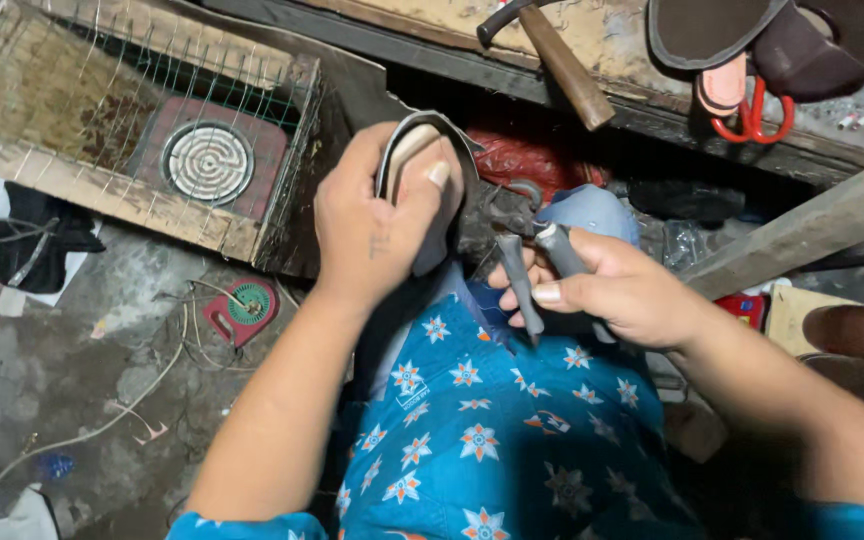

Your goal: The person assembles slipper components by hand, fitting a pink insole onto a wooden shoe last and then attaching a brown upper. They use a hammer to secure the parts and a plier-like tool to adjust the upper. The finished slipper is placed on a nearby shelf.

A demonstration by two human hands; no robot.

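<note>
Blue star-print cloth (482,440) on lap, closest to lens, 6 o'clock. Left hand (377,225) clenched round shoe upper on last (417,160), thumb pressed on pale toe, dead centre. Right hand (617,290) at 3 o'clock of it, grasping pincers (522,250) by both handles, head biting grey leather edge. Wire-fronted wooden box (132,130) with coil heater (207,162) at 10 o'clock. Hammer (562,65) on bench (612,40) at 12 o'clock; red-handled scissors (752,118) at 1 o'clock. Red round gadget (242,308) on floor, 9 o'clock.
</note>
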